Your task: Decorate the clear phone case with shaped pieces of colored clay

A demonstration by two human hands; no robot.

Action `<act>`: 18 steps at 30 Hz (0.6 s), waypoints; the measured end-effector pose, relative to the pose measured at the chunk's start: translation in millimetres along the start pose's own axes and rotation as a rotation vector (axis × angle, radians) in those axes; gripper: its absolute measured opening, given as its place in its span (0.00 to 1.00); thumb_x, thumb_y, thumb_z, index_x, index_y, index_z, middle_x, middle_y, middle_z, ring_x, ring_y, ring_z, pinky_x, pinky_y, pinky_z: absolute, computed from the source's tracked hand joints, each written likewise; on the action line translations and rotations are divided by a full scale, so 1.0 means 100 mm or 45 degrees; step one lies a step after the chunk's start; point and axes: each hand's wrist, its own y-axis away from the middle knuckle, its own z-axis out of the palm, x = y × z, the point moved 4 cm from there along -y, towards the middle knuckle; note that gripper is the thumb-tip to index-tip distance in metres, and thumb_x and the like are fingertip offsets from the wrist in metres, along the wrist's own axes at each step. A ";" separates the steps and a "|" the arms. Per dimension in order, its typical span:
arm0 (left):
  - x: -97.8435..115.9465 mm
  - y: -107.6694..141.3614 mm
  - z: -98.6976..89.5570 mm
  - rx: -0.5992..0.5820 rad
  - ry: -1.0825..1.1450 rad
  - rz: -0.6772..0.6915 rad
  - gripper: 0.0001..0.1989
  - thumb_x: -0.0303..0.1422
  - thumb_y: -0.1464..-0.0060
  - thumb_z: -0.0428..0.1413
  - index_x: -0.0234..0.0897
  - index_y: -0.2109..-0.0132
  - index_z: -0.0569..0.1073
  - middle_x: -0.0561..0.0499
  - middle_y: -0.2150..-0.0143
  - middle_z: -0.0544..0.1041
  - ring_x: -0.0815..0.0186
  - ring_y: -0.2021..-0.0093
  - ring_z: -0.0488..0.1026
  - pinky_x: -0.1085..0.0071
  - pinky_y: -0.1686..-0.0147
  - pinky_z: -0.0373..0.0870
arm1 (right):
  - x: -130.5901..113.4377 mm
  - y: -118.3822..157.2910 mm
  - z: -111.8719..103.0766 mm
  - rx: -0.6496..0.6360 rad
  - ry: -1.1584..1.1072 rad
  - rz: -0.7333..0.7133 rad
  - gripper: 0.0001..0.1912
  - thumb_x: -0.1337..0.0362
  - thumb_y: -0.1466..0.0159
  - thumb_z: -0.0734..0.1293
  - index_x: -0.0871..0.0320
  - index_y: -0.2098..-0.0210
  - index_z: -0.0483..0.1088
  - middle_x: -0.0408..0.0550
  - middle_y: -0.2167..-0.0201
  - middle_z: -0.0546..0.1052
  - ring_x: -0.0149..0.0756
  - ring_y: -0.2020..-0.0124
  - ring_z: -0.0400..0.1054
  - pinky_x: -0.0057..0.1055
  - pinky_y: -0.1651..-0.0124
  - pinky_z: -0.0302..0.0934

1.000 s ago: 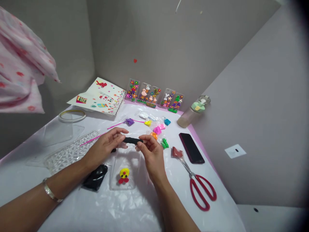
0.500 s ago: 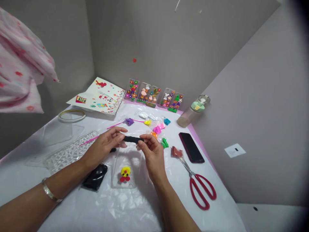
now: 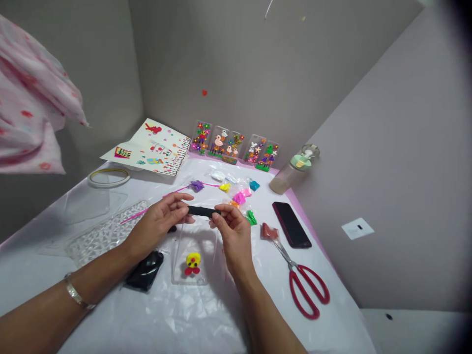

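A roll of black clay (image 3: 202,211) is stretched level between my two hands, above the table. My left hand (image 3: 162,219) pinches its left end between thumb and fingers. My right hand (image 3: 234,231) pinches the other end in the same way. Beneath them lies a clear phone case (image 3: 180,260) with a yellow clay face (image 3: 192,259) on it, which has black eyes and a red bow. Beside my left forearm sits a black clay packet (image 3: 144,270), partly covered by the arm. A small black piece (image 3: 172,228) shows by my left hand.
Red-handled scissors (image 3: 295,268), a red clay packet (image 3: 269,231) and a phone (image 3: 291,224) lie at right. Several coloured clay packets (image 3: 239,197) are behind my hands. Decorated cases (image 3: 224,143) lean on the wall near a bottle (image 3: 289,174). A textured clear case (image 3: 99,233) lies left.
The black roll looks slightly longer between my fingers. Otherwise my hands keep the same hold, and the view has shifted slightly.
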 end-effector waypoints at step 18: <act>0.00 0.01 0.04 -0.023 -0.009 -0.053 0.24 0.47 0.44 0.65 0.42 0.45 0.74 0.55 0.62 0.77 0.60 0.58 0.82 0.65 0.52 0.77 | -0.01 0.03 0.04 -0.050 -0.022 0.018 0.11 0.60 0.42 0.76 0.55 0.61 0.77 0.40 0.72 0.78 0.33 0.70 0.74 0.32 0.62 0.67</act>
